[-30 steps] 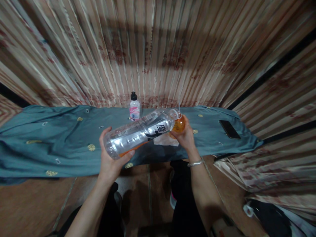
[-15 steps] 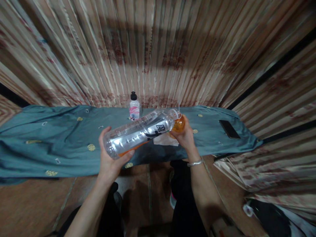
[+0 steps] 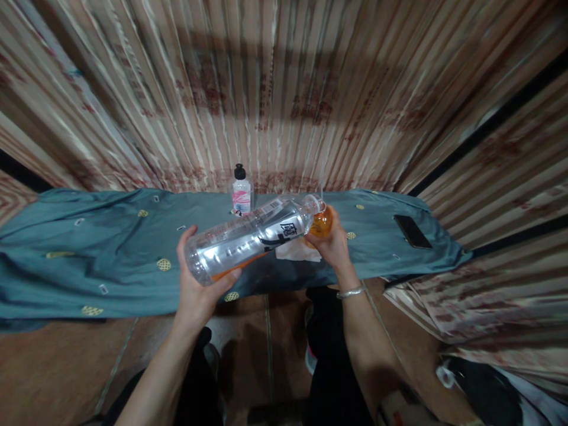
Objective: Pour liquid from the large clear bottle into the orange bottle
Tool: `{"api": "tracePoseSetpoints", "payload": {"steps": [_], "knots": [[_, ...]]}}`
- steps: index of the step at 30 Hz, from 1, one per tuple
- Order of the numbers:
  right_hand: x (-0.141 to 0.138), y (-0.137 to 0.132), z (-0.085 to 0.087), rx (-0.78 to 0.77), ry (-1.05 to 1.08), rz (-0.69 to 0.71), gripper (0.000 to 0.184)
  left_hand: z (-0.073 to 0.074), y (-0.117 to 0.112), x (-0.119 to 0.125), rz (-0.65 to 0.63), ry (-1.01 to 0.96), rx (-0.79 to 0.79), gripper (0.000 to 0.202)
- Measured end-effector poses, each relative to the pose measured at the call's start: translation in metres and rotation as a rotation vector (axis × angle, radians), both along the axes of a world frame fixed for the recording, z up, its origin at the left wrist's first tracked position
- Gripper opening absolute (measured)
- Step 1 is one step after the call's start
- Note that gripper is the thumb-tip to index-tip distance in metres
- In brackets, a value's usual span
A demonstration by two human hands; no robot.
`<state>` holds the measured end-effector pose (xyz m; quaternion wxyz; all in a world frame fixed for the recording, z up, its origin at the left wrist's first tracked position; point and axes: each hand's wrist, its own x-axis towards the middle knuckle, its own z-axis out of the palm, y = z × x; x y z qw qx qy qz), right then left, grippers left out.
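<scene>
A clear plastic drink bottle [image 3: 242,239] with a silver label lies tilted in the air, its neck pointing right and its base lower left. My left hand [image 3: 202,290] is wrapped round the base end. At the bottle's mouth, my right hand [image 3: 332,242] grips a small clear container with orange liquid [image 3: 322,222], which has a thin straw-like stick [image 3: 322,180] rising by its rim. The bottle's mouth overlaps the container's top; whether they touch I cannot tell. Some orange shows along the bottle's lower side.
Below the hands, a folded white tissue [image 3: 293,251] lies on the teal cloth-covered table [image 3: 128,248]. A black-capped pump-style bottle with a pink label [image 3: 242,194] stands at the back. To the right lies a black phone [image 3: 412,231]. Patterned curtains [image 3: 284,89] hang behind the table.
Almost nothing differs. The bottle and both hands hold nearly the same pose, with the left hand and bottle base shifted very slightly.
</scene>
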<state>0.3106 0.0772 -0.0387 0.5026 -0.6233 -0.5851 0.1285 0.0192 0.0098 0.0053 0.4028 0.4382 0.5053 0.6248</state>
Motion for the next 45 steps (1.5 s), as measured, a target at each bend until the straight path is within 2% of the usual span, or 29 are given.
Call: {"api": "tracePoseSetpoints", "payload": {"steps": [9,13,19,30,45], "knots": [[0.003,0.001,-0.003,0.025,-0.029,0.022,0.097,-0.001,0.002,0.0,0.023,0.062,0.05,0.121],[0.002,0.002,-0.004,0.036,-0.023,0.015,0.097,0.002,0.001,0.001,0.02,0.052,0.025,0.124],[0.001,0.001,-0.001,0.008,-0.009,0.015,0.098,0.006,0.0,0.002,0.018,0.06,0.002,0.128],[0.0,-0.001,0.002,0.008,0.0,0.027,0.095,0.002,0.0,-0.001,-0.019,0.077,0.037,0.124],[-0.002,-0.002,0.006,-0.008,0.024,0.023,0.095,0.006,0.0,0.001,0.029,0.1,0.049,0.123]]}}
